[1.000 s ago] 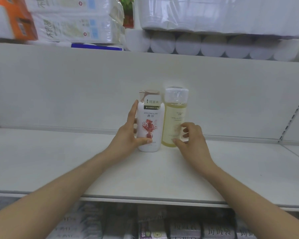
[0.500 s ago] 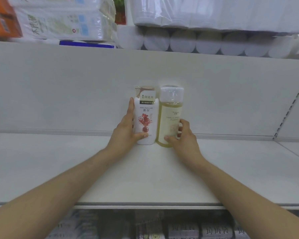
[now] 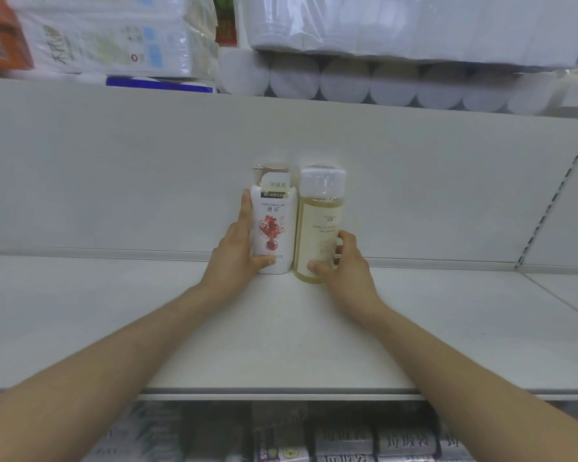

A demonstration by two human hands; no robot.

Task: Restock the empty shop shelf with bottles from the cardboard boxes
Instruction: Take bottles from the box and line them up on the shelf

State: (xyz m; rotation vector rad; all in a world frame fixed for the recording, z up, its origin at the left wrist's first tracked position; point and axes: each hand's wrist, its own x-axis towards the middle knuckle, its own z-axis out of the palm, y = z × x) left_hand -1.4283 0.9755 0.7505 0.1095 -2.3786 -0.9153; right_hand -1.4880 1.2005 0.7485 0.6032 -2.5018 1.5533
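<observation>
A pale, flat shelf (image 3: 114, 328) runs the full width of the view, closed behind by a plain back panel (image 3: 114, 178). Above it sit a row of paper rolls (image 3: 344, 85) and wrapped tissue packs (image 3: 114, 38); below its front lip, printed packets (image 3: 404, 441) show dimly. Two bottles stand upright at the rear middle of the shelf, close to the panel and just beside each other: a white bottle (image 3: 274, 228) with a red flower print and a yellow bottle (image 3: 319, 235) with a clear cap. The left hand (image 3: 234, 258) grips the white one, fingers up its left side and thumb across the low front. The right hand (image 3: 344, 271) wraps the yellow one near its base (thumb in front, fingers curled round the right side). Bare shelf stretches wide to either side, out to a slotted upright (image 3: 554, 195) on the right, and forward to the lip.
</observation>
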